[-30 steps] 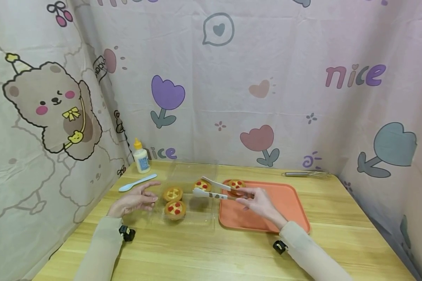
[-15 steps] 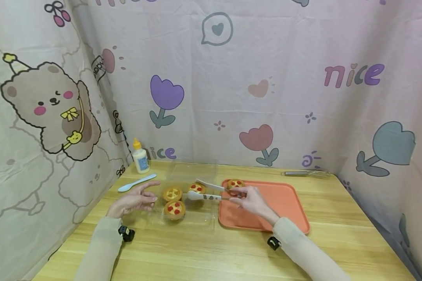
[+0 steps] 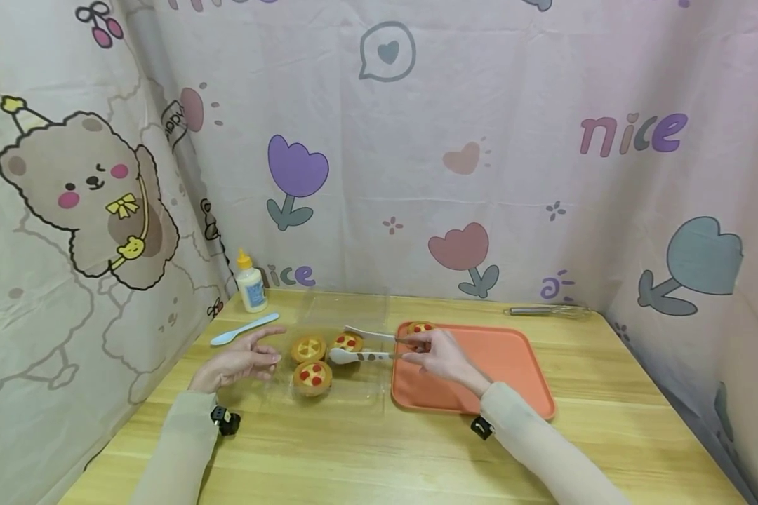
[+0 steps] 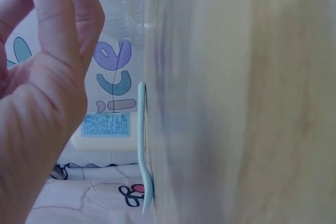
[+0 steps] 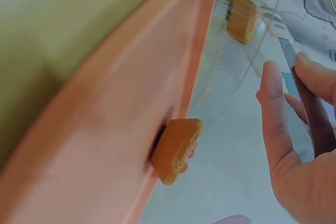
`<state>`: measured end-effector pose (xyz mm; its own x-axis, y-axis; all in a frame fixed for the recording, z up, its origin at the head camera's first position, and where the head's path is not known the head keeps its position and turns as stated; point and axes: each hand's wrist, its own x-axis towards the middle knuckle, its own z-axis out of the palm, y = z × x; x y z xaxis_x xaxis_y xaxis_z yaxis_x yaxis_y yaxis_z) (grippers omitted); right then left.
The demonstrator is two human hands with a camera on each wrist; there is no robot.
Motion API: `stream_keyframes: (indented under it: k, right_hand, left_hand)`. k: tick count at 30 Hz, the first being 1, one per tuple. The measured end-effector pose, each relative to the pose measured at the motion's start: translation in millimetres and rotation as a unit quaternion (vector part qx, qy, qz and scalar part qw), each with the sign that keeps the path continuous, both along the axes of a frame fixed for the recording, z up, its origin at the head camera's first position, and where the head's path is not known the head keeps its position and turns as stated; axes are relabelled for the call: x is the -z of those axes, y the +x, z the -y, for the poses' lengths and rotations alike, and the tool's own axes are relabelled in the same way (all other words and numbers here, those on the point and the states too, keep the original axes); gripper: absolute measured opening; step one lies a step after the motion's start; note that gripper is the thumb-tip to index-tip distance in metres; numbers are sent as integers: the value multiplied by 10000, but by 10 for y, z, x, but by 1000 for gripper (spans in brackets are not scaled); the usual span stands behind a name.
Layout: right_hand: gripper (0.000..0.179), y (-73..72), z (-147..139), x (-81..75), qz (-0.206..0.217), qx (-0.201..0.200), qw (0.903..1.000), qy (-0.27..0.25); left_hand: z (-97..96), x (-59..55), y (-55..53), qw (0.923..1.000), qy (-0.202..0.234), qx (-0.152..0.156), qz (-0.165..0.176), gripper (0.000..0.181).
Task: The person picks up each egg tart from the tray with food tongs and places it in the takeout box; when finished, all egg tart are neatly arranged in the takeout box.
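Observation:
My right hand pinches the brown handles of tongs with white, brown-spotted ends. Between the tong tips is a small tart with red toppings, over the right part of a clear plastic box. In the box's left part are a yellow-topped tart and, just in front of it, another red-topped tart. One more tart sits on the orange tray, partly hidden by my right hand in the head view. My left hand hovers with loosely bent fingers at the box's left side, holding nothing.
Behind my left hand lies a pale blue spatula, with a yellow-capped glue bottle at the back left corner. A whisk rests along the table's back edge. Printed curtains enclose the back and sides.
My right hand has moved left, carrying the tongs and the tart between them lower and deeper over the box, closer to the other tarts. My left hand has stayed in place.

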<state>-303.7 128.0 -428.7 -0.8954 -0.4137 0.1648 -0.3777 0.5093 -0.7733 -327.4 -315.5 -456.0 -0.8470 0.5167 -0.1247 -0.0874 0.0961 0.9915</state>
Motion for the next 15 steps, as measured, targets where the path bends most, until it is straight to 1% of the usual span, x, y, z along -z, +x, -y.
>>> stream_keyframes:
  k: [7,15]
  right_hand:
    - [39,-35,37,-55,-76,-320,9991,263]
    - [41,-57,63,-85,-266,-468,9983,242]
  left_hand:
    - [4,4,-17,10000,-47,38,-42,76]
    - [9,17,-25,9999,-113,40,-55,80]
